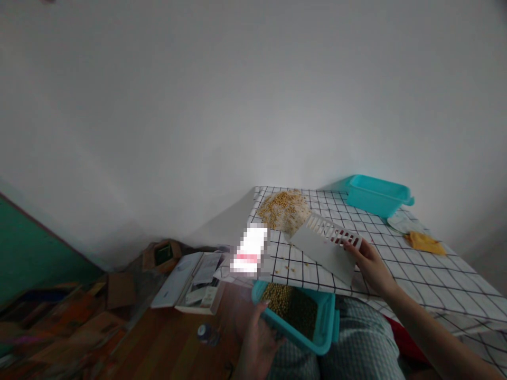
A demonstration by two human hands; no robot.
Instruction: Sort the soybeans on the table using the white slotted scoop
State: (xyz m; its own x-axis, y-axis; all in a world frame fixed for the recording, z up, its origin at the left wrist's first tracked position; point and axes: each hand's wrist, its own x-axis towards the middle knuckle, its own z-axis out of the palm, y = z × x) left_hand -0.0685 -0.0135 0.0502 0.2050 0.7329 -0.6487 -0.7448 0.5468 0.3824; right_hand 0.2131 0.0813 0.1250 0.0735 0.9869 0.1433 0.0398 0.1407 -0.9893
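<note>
My left hand grips a turquoise plastic bin by its near left side, just below the table's front edge and above my lap. Inside lie yellowish beans on the left and small dark green beans on the right. My right hand pinches the right end of a thin white panel with a row of slots, tilted over the tabletop. The panel's far left corner is by a spread heap of yellowish beans, partly hiding it. A few loose beans lie near the table edge.
On the checked tablecloth stand another turquoise bin and a crumpled yellow cloth. A bright pixelated rectangle is at the table's left edge. Below left are an open white box, a bottle and cardboard boxes.
</note>
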